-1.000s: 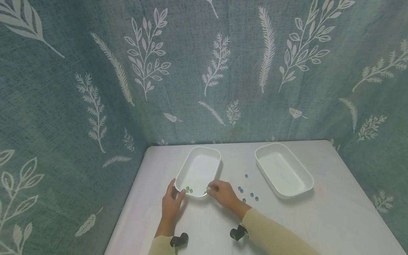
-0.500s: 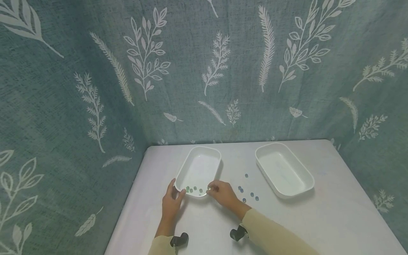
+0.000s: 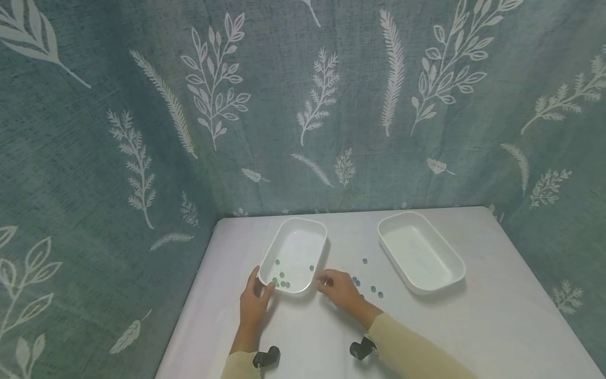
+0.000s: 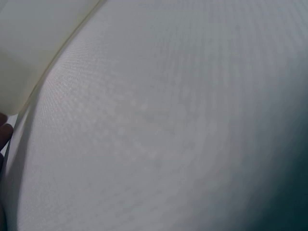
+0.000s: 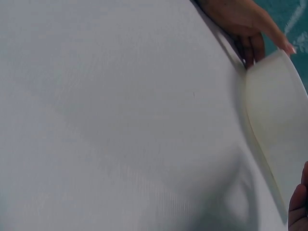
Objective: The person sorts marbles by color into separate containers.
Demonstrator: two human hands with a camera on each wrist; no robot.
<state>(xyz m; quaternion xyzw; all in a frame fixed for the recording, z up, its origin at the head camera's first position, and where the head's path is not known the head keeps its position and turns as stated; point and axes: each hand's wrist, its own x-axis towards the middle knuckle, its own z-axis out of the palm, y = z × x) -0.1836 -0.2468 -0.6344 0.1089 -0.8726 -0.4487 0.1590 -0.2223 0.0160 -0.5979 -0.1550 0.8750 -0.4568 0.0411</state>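
Note:
In the head view, the left white tray (image 3: 297,247) lies on the table with several small round green pieces (image 3: 282,275) inside, mostly near its front-left corner. My left hand (image 3: 255,302) holds that corner, with the thumb over the rim and fingers outside the wall. In the right wrist view, the left hand (image 5: 236,14) shows the same grip. My right hand (image 3: 340,289) is just off the tray's front-right corner, fingers loosely bent, nothing visible in them. Its fingers (image 5: 298,207) appear beside the tray wall in the right wrist view.
Several small round blue pieces (image 3: 373,289) lie on the white table (image 3: 426,337), right of my right hand and partly hidden by it. A second white tray (image 3: 418,252) with nothing seen inside stands farther right. A patterned teal cloth (image 3: 279,131) hangs behind and at the sides.
The green pieces have spread out from the front of the left tray, some farther back. My right hand has let go of the tray's rim and shifted slightly right. The left hand stays put.

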